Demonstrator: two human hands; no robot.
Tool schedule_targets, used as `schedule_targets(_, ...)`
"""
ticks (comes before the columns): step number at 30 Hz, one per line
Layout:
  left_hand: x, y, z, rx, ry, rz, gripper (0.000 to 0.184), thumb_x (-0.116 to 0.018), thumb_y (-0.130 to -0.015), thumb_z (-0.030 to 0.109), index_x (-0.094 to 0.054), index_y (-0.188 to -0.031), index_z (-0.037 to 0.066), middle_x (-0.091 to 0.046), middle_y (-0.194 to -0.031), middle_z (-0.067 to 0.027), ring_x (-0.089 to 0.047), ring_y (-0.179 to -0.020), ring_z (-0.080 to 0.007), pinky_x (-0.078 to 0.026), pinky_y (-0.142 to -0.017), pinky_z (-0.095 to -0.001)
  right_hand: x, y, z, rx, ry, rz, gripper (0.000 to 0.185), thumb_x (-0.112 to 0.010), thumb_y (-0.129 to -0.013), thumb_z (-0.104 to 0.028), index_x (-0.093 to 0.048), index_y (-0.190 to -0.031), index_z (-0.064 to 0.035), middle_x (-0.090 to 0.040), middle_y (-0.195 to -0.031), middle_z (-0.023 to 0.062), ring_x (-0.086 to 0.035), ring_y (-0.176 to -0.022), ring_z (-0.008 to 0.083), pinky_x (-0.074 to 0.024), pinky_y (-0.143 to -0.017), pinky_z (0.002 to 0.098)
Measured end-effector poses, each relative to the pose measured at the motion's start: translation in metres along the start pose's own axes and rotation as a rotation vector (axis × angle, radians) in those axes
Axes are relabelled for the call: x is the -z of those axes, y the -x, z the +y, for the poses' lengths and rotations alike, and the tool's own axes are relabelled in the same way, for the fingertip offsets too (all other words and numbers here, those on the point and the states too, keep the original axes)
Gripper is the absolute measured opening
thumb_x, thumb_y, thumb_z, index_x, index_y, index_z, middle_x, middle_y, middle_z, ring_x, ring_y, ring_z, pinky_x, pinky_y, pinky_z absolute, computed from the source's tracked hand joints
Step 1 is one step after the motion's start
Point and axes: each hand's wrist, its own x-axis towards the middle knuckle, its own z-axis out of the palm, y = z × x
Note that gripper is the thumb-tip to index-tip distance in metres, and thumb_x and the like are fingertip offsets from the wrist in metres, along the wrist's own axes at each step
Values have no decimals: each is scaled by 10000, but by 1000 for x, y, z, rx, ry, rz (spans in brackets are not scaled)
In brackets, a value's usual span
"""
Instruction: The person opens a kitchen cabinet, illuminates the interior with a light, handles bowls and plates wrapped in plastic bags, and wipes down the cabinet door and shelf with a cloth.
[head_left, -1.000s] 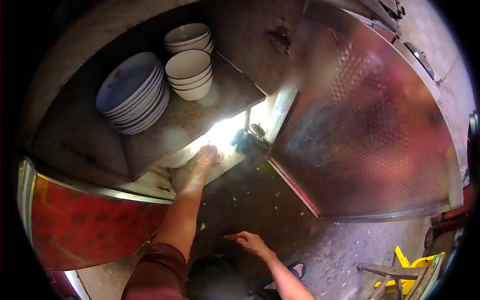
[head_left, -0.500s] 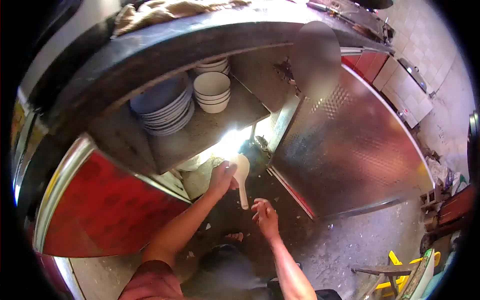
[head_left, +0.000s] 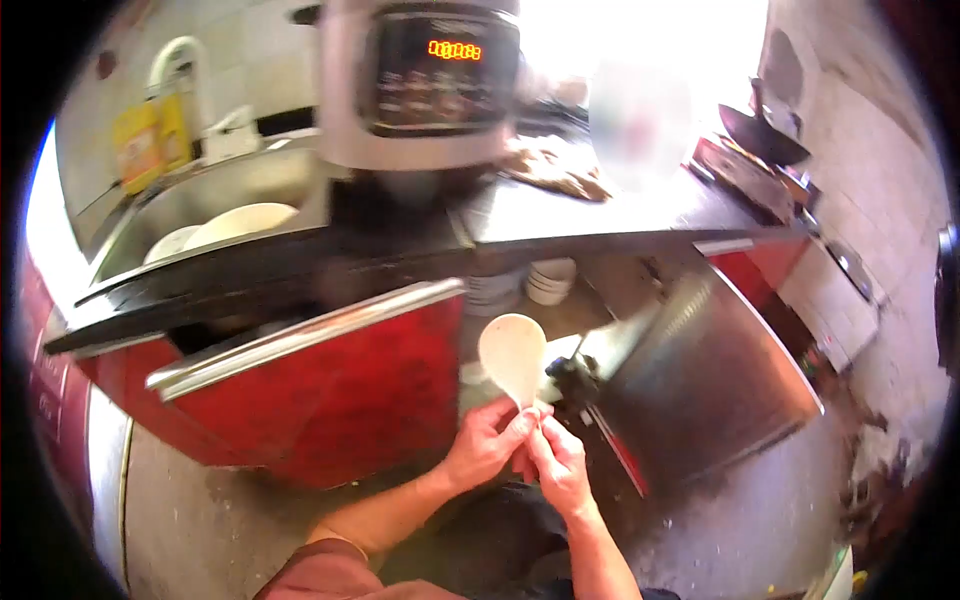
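Observation:
A pale rice paddle (head_left: 512, 352) is upright in front of the open cabinet, its broad round end up. My left hand (head_left: 484, 440) pinches the lower part of the paddle, thumb against its neck. Beside it, touching, my right hand (head_left: 560, 462) has its fingers closed round the handle, which is mostly hidden. Behind the paddle, stacked bowls (head_left: 550, 281) and plates (head_left: 492, 292) stand on the cabinet shelf.
Red cabinet door (head_left: 330, 385) stands open at left, metal-faced door (head_left: 705, 385) at right. Above are a cooker with a lit display (head_left: 425, 90), a sink (head_left: 165, 215) holding dishes, a cloth (head_left: 555, 168) on the counter (head_left: 600, 215) and a wok (head_left: 762, 135).
The view has risen from the cabinet to the counter. My left hand came out of the cabinet with the paddle, and my right hand, empty before, has closed on its handle.

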Motion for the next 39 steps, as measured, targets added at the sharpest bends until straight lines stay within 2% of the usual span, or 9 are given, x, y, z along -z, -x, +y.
schedule_targets(2, 13, 16, 20, -211, 178, 265, 161, -459, -971, 126, -527, -1041, -4, -613, -820, -47, -585, -679, -98, -490, -620, -250, -11, -1, -15, 301, 206, -181, 249, -505, -969, -184, -626, -876, 13, -623, -734, 38, -531, -559, 72, -434, -520, 206)
schedule_targets(8, 78, 26, 133, -280, 158, 519, 308, -405, -972, 359, -459, -972, 56, -595, -599, -152, -469, -332, -182, -425, -356, -267, -51, 5, -44, 211, 176, -320, 163, -617, -900, -82, -625, -1050, -20, -653, -828, 49, -573, -645, 87, -480, -601, 233)
schedule_targets(14, 124, -12, 203, -206, 653, 668, 446, -439, -978, 432, -486, -1112, 9, -662, -970, -208, -605, -613, -182, -438, -442, -228, -67, 8, -38, 218, 160, -391, 169, -588, -920, -82, -604, -1081, -33, -657, -833, 42, -590, -677, 75, -478, -606, 224)
schedule_targets(16, 97, 5, 170, -227, 589, 545, 441, -414, -990, 415, -503, -1122, 4, -665, -980, -226, -562, -489, -187, -427, -409, -236, -65, 6, -28, 188, 141, -391, 163, -580, -930, -117, -605, -1069, -35, -647, -801, 39, -558, -627, 73, -463, -564, 230)
schedule_targets(19, 51, 36, 107, -161, 279, 385, 309, -499, -975, 318, -508, -802, 62, -456, -474, -14, -363, -299, -80, -262, -296, -205, -52, 4, -1, 84, 148, -365, 181, -543, -951, -162, -621, -1019, -14, -647, -754, 39, -555, -562, 72, -487, -534, 232)
schedule_targets(24, 24, 39, -17, 235, 357, 337, 371, -428, -1006, 327, -416, -705, 111, -297, -466, 36, -255, -332, -70, -202, -308, -237, -9, 1, 51, -335, 171, -164, 267, -566, -914, -250, -629, -798, -18, -587, -628, 26, -503, -496, 76, -416, -466, 237)
schedule_targets(30, 21, 33, -185, 576, 187, 457, 429, -392, -1007, 366, -323, -637, 161, -250, -471, 48, -241, -356, -72, -201, -342, -257, 56, -3, 159, -347, 262, 61, 347, -589, -907, -293, -616, -696, -20, -500, -568, -10, -448, -552, 61, -345, -511, 257)
schedule_targets(35, 22, -7, -258, 645, -414, 260, 326, -531, -932, 311, -572, -809, 12, -572, -677, -97, -557, -644, -208, -452, -629, -356, 86, 6, 211, -570, 53, 143, 298, -583, -903, -262, -636, -731, -24, -551, -603, 10, -497, -586, 63, -408, -556, 264)
schedule_targets(39, 24, -89, -296, -232, -1668, 340, 502, -674, -819, 284, -496, -1220, 42, -586, -1159, -177, -549, -1084, -314, -415, -906, -426, 111, 4, 296, -450, 194, 178, 214, -601, -887, -201, -625, -787, -14, -572, -606, 34, -528, -550, 69, -431, -524, 266)
